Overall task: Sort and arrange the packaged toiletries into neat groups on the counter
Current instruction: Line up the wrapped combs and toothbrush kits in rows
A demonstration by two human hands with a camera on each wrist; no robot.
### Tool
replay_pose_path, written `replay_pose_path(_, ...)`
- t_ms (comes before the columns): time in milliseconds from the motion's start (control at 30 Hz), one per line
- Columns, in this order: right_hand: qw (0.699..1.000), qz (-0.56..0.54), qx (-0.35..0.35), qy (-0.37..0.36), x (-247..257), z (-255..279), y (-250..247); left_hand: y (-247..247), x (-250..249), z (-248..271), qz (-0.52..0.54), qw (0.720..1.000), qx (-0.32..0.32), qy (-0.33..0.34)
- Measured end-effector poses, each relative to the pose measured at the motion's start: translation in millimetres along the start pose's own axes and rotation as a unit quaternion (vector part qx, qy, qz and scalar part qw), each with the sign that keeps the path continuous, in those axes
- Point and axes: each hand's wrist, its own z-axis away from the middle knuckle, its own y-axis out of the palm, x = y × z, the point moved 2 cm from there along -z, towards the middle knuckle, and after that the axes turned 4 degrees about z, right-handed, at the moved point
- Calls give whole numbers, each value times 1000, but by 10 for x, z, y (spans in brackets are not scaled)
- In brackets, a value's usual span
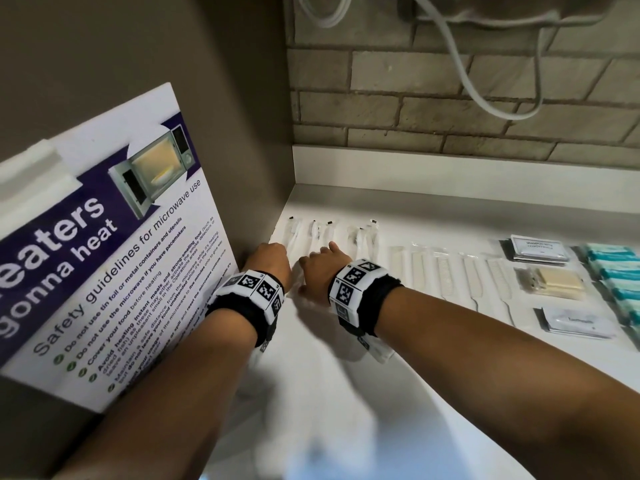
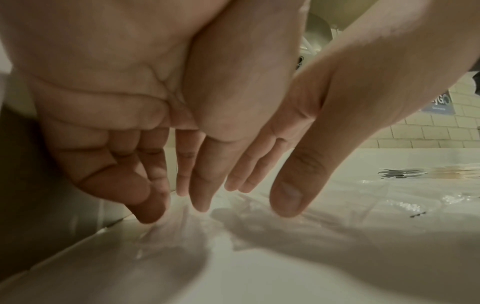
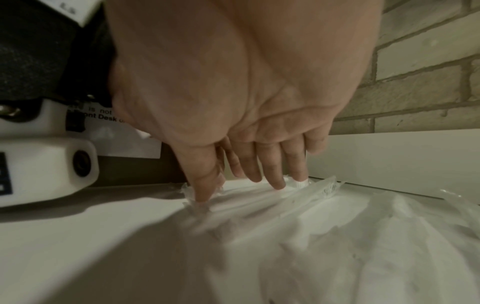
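Observation:
Several clear-wrapped white items [image 1: 322,233] lie in a row at the far left of the white counter [image 1: 329,393]. My left hand [image 1: 273,252] rests on the leftmost packets by the side wall. My right hand [image 1: 325,252] sits just to its right. In the left wrist view the left hand [image 2: 166,205] has straight fingers touching the crinkled wrap [image 2: 182,222]. In the right wrist view the right hand [image 3: 249,189] presses straight fingertips [image 3: 278,185] onto the wrap [image 3: 311,205]. Neither hand holds anything.
Right of the hands lie a row of wrapped combs [image 1: 467,271], grey sachets [image 1: 536,249], a beige soap [image 1: 557,284], another sachet stack [image 1: 575,322] and teal packets [image 1: 616,271]. A microwave safety poster [image 1: 104,254] covers the left wall. A brick wall [image 1: 450,98] backs the counter.

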Motion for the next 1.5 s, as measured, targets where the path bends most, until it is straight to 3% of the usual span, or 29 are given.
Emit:
replay_pose_path(267,1000,11,-10,13,-72,81,-51,-78,-131,67,51,998,-26,37)
replay_pose_path(433,1000,19,-2,24,-229,163,-19,-5,-261,157,90,992,7,88)
replay_pose_path(633,999,22,19,25,-261,200,37,70,-288,191,69,994,38,76)
replay_pose_path(867,999,5,36,25,-295,220,13,39,-294,194,59,995,32,77)
replay_pose_path(1500,1000,0,17,21,-294,223,4,7,-296,192,41,996,33,75)
